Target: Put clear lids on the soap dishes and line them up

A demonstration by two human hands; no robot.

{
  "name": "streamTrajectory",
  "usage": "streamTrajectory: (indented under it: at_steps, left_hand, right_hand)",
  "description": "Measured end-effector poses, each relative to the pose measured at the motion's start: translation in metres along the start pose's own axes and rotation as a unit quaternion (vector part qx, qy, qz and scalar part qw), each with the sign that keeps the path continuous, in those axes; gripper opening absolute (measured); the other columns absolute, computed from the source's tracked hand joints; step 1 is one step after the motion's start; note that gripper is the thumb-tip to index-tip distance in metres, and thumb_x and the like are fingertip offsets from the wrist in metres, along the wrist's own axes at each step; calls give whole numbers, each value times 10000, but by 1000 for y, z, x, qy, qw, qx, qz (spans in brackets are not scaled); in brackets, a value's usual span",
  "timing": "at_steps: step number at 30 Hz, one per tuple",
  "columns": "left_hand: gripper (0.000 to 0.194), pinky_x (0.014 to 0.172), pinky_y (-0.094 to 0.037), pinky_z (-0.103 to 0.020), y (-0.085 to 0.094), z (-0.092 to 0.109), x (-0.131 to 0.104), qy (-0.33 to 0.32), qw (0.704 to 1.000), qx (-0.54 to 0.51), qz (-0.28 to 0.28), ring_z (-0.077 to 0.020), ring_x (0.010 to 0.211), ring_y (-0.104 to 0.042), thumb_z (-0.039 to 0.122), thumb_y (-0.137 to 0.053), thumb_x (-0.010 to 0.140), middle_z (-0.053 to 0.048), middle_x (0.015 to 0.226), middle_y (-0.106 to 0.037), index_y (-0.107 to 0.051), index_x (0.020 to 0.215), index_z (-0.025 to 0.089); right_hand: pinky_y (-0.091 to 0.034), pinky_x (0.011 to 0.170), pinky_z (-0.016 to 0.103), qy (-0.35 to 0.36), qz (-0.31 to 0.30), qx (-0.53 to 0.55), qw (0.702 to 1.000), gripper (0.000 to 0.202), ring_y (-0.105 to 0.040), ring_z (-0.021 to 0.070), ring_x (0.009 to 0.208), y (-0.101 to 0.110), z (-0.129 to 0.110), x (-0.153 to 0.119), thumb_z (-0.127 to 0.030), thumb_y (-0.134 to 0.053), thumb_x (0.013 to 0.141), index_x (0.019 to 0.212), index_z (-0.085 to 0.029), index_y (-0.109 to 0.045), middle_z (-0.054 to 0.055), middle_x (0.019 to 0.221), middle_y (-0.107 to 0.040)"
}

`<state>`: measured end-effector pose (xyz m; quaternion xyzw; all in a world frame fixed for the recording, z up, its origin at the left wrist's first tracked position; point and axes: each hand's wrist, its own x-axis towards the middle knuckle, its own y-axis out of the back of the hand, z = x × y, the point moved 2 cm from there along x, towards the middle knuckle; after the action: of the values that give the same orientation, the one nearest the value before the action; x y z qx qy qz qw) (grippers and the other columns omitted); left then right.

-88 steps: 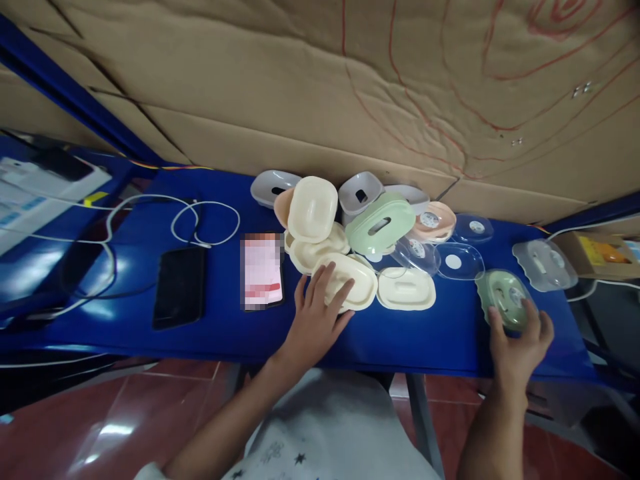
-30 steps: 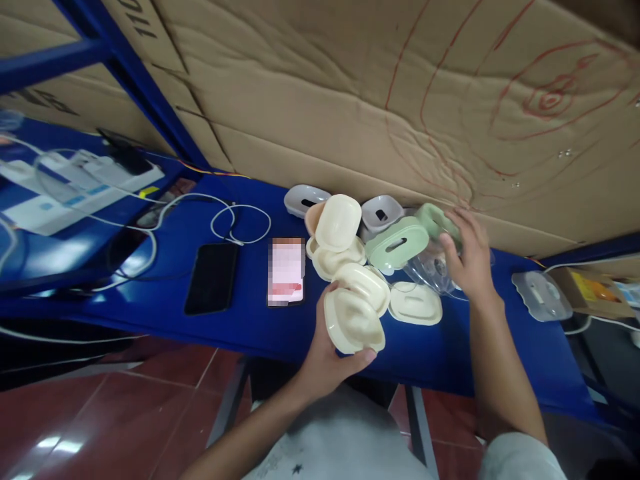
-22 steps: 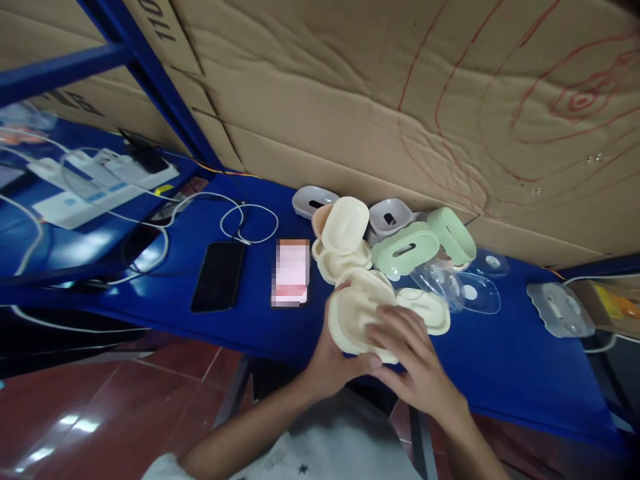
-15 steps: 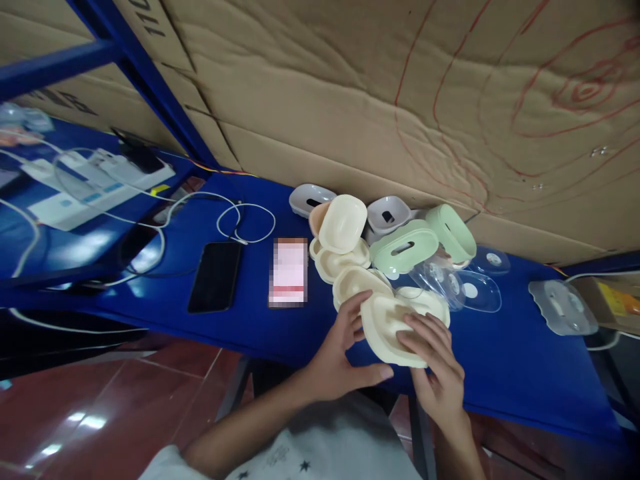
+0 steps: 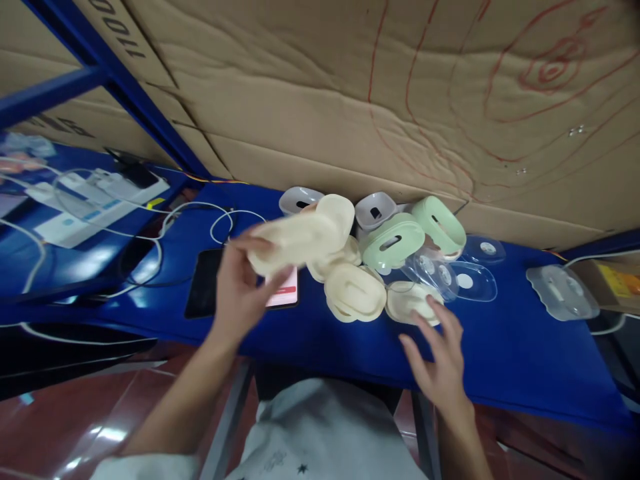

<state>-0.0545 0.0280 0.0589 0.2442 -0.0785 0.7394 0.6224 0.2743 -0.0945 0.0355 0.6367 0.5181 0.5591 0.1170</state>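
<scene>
My left hand point(image 5: 240, 287) is closed around the left end of a cream oval plastic tray point(image 5: 290, 243), blurred by motion. The tray is raised above the phone point(image 5: 285, 297) and partly hides it. My right hand point(image 5: 443, 357) is open, its fingers spread. Its fingertips are over the near edge of a cream oval piece point(image 5: 400, 303) lying on the blue table; whether they touch it I cannot tell. Left of that piece lies another cream oval piece point(image 5: 355, 293), on top of a similar one. A cream shallow dish point(image 5: 337, 217) leans behind the held tray.
Green oval cases point(image 5: 393, 241) with slots and grey ones point(image 5: 375, 210) stand against the cardboard wall point(image 5: 280, 113). Clear plastic covers point(image 5: 470, 281) lie to their right. A dark phone point(image 5: 203, 293), white cables point(image 5: 160, 260) and a power strip point(image 5: 80, 223) are at the left.
The cream tray has moved left and up in my left hand, away from my right hand. My right hand has let go of it and spread its fingers. The view has shifted slightly.
</scene>
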Motion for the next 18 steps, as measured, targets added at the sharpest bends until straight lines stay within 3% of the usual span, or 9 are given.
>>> streamTrajectory:
  at_steps: [2,5,8,11,13,16,18]
  left_hand:
    - [457,1101,-525,-479,10,-20,40,9,999,31,16,-270,1283,-642,500,-848,887,-40,1357,-651,-590,1102,190]
    - [510,1145,-471,-482,12,-49,88,40,983,173,-55,-245,1262,-626,616,-744,941,29,1299,-653,-595,1157,179]
    - [520,1118,-480,-475,4,-76,115,46,967,217,-127,-273,1243,-635,657,-678,955,-3,1281,-672,-605,1199,204]
    - [551,1156,-462,-501,-6,-95,125,28,954,204,-217,-300,1299,-615,647,-682,931,-62,1408,-649,-592,1284,234]
    - [627,1195,-438,-520,-10,-101,127,15,949,194,-247,-308,1356,-579,645,-668,946,-84,1487,-603,-546,1387,217]
    - [769,1226,-427,-528,-13,-100,121,11,951,178,-251,-315,1424,-529,664,-603,1004,-117,1591,-503,-394,1547,161]
    - [833,1281,-359,-553,-15,-97,111,4,951,181,-250,-331,1508,-448,676,-561,1032,-143,1652,-426,-299,1600,125]
  right_hand:
    - [-419,1184,533,-51,32,-40,997,438,-534,323,1446,15,24,-11,-219,-688,993,1423,-291,-648,115,1589,-528]
    - [-405,1183,591,-102,39,-94,990,370,-535,351,1447,34,53,-32,-294,-646,1022,1391,-307,-677,115,1604,-517]
    - [-399,1178,620,-144,27,-137,980,332,-530,369,1450,47,72,-53,-373,-614,1037,1344,-291,-710,122,1609,-515]
    - [-392,1172,631,-183,26,-180,966,361,-515,389,1461,60,92,-68,-448,-590,1041,1317,-261,-729,141,1622,-505]
    - [-374,1174,650,-208,37,-208,955,425,-497,410,1474,72,116,-74,-504,-573,1039,1336,-241,-724,165,1638,-487]
    - [-329,1160,708,-252,71,-248,933,603,-444,477,1504,97,174,-76,-641,-573,991,1410,-224,-694,218,1668,-437]
    - [-271,1142,753,-291,94,-264,915,774,-366,544,1534,114,222,-72,-723,-661,892,1481,-220,-646,260,1713,-345]
